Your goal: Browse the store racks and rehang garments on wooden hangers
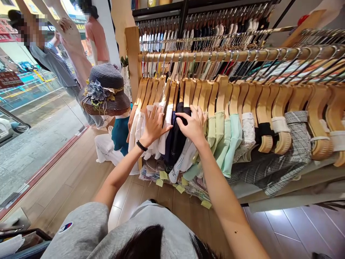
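At centre frame, the left hand (154,125) is spread wide against white clothes (162,144), seemingly to steady them; the right hand (193,125) curves over black clothes (179,136), though whether it grips is unclear. Hangers (208,94) suspend both from the rail (199,57) above.

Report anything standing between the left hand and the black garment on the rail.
The navy garment hangs between the left hand and the black garment; the right hand's thumb and forefinger also reach in from the other side.

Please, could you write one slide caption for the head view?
Left hand at white garments, right hand at black ones, along a rail of wooden hangers.
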`<state>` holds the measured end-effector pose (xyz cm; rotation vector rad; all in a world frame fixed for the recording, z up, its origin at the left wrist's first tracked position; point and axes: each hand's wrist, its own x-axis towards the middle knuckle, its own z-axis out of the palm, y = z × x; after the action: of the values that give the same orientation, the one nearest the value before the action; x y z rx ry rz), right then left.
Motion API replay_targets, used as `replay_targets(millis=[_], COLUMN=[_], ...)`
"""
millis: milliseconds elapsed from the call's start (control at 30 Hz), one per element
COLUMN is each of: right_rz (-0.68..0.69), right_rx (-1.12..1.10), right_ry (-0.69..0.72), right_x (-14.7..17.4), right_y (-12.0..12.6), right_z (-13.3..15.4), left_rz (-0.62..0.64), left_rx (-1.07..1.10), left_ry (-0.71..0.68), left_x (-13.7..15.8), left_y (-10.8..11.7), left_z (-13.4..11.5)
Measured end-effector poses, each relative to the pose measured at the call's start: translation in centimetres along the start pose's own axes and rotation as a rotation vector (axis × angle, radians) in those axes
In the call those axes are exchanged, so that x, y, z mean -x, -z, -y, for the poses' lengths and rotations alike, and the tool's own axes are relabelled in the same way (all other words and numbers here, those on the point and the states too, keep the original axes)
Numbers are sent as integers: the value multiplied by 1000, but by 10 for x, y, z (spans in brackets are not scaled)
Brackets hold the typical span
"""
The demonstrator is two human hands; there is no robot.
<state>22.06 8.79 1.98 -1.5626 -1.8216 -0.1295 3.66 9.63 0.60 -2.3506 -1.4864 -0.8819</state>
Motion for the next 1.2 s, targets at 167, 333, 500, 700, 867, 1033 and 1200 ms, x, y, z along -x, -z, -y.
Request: replay_targets(millis=[167, 333, 500, 700, 867, 1033, 1200], right_rz=[30, 34, 81, 192, 228, 218, 217], right_rx=[10, 43, 27, 15, -7, -18, -30], right_ry=[-15, -27, -20, 95, 173, 215, 226], right_x=[1, 2, 2, 1, -2, -3, -3], right_y=[5, 10, 17, 23, 24, 26, 30], right_z=[-4, -12, -19, -39, -59, -66, -63], left_rz=[13, 21, 21, 42, 53, 25, -17], left_rx=[68, 62, 17, 11, -2, 78, 124], left_ry=[-36, -27, 28, 45, 3, 86, 92], left_x=[-6, -1, -7, -23, -24, -31, -39], left_y=[-1, 3, 5, 3, 0, -4, -6], left_z=[0, 11, -1, -26, -25, -17, -19])
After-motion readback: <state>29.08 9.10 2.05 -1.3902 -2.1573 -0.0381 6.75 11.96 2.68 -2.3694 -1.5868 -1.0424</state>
